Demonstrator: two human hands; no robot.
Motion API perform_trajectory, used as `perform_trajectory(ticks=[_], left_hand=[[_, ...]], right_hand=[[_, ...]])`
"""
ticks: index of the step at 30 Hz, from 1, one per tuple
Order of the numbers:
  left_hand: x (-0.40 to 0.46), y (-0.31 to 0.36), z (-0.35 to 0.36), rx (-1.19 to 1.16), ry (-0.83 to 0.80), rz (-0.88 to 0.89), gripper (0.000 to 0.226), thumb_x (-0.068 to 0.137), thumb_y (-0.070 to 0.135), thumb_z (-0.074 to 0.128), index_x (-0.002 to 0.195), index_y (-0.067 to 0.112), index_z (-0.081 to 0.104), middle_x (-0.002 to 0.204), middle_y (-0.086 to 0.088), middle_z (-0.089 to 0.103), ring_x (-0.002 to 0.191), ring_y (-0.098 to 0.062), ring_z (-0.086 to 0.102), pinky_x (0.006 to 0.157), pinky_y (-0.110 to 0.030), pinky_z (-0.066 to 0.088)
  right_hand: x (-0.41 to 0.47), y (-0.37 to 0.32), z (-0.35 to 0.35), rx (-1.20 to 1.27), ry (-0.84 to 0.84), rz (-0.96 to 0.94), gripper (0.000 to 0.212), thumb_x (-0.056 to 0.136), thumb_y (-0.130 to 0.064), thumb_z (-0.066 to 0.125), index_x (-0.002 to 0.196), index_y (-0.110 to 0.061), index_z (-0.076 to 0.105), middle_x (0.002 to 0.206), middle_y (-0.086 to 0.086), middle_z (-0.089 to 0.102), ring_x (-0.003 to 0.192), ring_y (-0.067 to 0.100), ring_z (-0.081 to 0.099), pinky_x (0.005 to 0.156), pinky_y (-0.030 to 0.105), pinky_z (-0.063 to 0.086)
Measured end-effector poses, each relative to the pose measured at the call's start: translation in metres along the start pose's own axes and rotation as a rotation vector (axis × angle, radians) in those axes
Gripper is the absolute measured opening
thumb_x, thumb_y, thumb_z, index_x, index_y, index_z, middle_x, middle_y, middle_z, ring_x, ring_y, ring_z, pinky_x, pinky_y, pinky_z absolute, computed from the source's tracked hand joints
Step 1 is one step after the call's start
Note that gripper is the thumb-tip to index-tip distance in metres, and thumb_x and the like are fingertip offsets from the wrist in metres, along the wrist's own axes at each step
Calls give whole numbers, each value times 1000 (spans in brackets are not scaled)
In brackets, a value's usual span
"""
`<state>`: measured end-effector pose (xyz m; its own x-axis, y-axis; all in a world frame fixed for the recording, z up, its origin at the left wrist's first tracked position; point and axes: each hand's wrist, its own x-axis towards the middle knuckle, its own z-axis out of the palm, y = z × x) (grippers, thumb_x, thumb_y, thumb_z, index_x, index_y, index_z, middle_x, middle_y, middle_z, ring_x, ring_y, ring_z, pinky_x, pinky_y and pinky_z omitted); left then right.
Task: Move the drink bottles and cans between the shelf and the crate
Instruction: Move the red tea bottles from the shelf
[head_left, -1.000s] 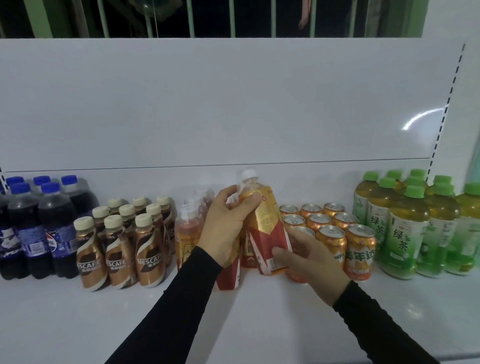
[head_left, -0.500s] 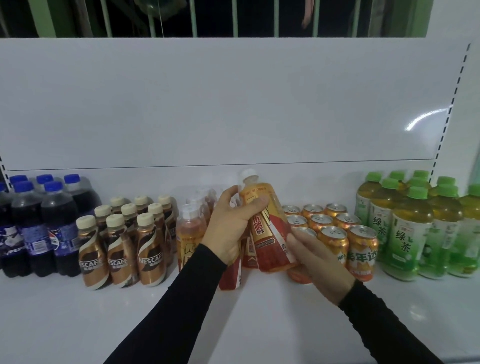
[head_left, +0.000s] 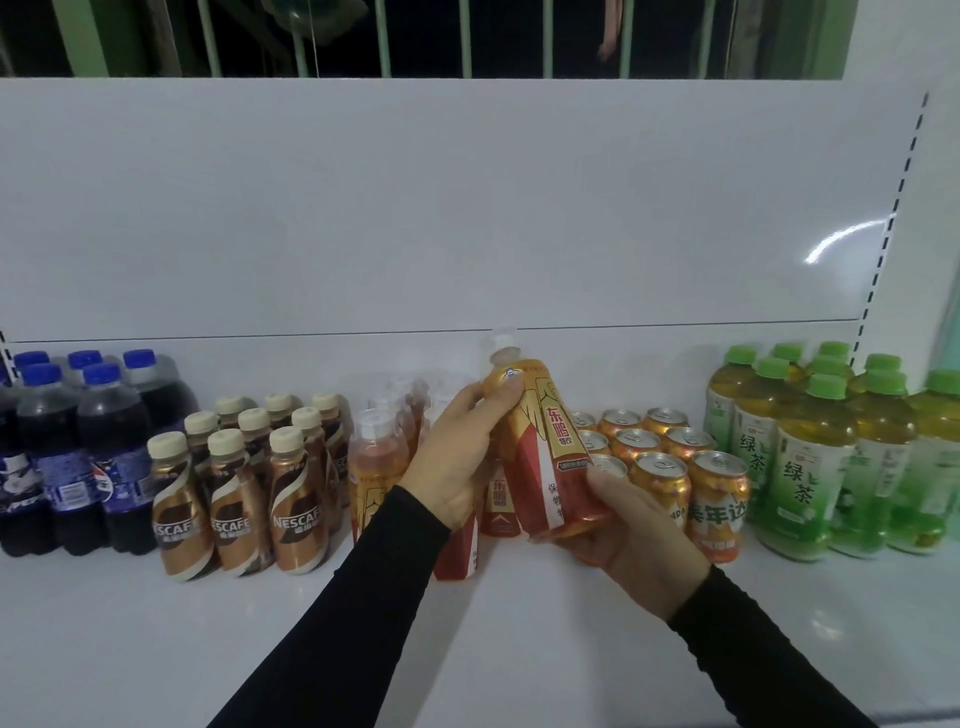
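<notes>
A gold-and-red energy drink bottle (head_left: 545, 447) with a clear cap is held tilted above the white shelf (head_left: 519, 623), its top leaning left. My left hand (head_left: 457, 457) grips its shoulder near the cap. My right hand (head_left: 634, 535) cups and grips its base. Behind the hands stand more bottles of the same drink (head_left: 376, 467), partly hidden by my left hand and sleeve. No crate is in view.
Along the shelf from left to right stand dark cola bottles (head_left: 78, 457), brown coffee bottles (head_left: 239, 493), orange cans (head_left: 670, 467) and green tea bottles (head_left: 810, 467). The white back panel (head_left: 467, 208) rises behind them. The shelf's front strip is bare.
The held bottle has been lifted off the shelf and tilted further, its base swinging right into my right hand. My right hand has slid under the base.
</notes>
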<state>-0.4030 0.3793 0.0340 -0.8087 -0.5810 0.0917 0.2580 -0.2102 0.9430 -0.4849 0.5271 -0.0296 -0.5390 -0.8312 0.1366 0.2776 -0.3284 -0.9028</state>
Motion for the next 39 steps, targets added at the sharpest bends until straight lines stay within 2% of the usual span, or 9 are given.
perform_trajectory(ticks=[3, 6, 10, 17, 23, 27, 31, 35, 39], left_hand=[[2, 0, 1, -5, 28, 14, 46, 88, 31, 74, 127, 13, 59, 93, -6, 76, 73, -18, 73, 65, -33, 58], [2, 1, 4, -1, 81, 69, 56, 84, 28, 80, 133, 17, 55, 102, -10, 75, 73, -19, 75, 58, -31, 58], [1, 1, 11, 62, 102, 158, 68, 79, 29, 85, 137, 20, 50, 106, -12, 75, 85, -26, 76, 75, -45, 63], [0, 11, 7, 161, 86, 129, 28, 99, 44, 58, 117, 24, 66, 92, -5, 76, 72, -14, 72, 62, -27, 55], [-5, 11, 8, 101, 91, 127, 24, 103, 34, 55, 116, 18, 66, 98, -9, 75, 72, -14, 71, 65, -26, 58], [-5, 10, 7, 119, 98, 135, 22, 103, 33, 54, 115, 20, 67, 98, -5, 76, 75, -12, 73, 65, -25, 57], [-7, 8, 8, 179, 81, 151, 20, 101, 31, 58, 116, 22, 66, 103, -2, 76, 86, -16, 75, 80, -33, 61], [-9, 7, 10, 355, 21, 200, 48, 92, 38, 70, 136, 28, 53, 112, 1, 72, 98, -17, 73, 93, -41, 58], [-5, 14, 21, 552, -19, 235, 85, 84, 44, 78, 153, 32, 31, 121, -2, 66, 101, -17, 70, 92, -39, 58]], right_hand=[[1, 0, -1, -53, -1, -1, 51, 85, -37, 63, 128, -8, 59, 119, 18, 70, 106, 33, 69, 83, 38, 60], [-3, -10, 4, -448, 1, -135, 44, 89, -43, 59, 128, -23, 57, 109, -9, 74, 104, 13, 70, 81, 24, 57], [-1, -13, 10, -906, 79, -316, 57, 76, -51, 75, 128, -44, 51, 108, -27, 69, 100, -2, 67, 82, 17, 55], [2, -13, -6, -375, 4, -214, 37, 90, -29, 69, 124, -18, 60, 113, 11, 73, 104, 29, 70, 89, 39, 59], [7, -9, -13, -56, -7, -78, 90, 54, -51, 92, 126, -6, 61, 119, 25, 67, 106, 37, 68, 88, 45, 59], [9, -7, -13, -5, 25, -64, 101, 45, -53, 95, 126, -6, 59, 120, 24, 67, 106, 37, 68, 91, 49, 57], [9, -8, -11, 10, 19, -72, 101, 44, -53, 95, 125, -7, 59, 120, 22, 68, 106, 36, 68, 90, 47, 58], [10, -10, -12, -8, 3, -84, 88, 58, -50, 90, 127, -6, 58, 121, 23, 67, 109, 36, 67, 84, 41, 59], [11, -21, -5, -246, 28, -144, 50, 84, -38, 65, 124, -7, 62, 116, 23, 68, 102, 32, 68, 81, 35, 57]])
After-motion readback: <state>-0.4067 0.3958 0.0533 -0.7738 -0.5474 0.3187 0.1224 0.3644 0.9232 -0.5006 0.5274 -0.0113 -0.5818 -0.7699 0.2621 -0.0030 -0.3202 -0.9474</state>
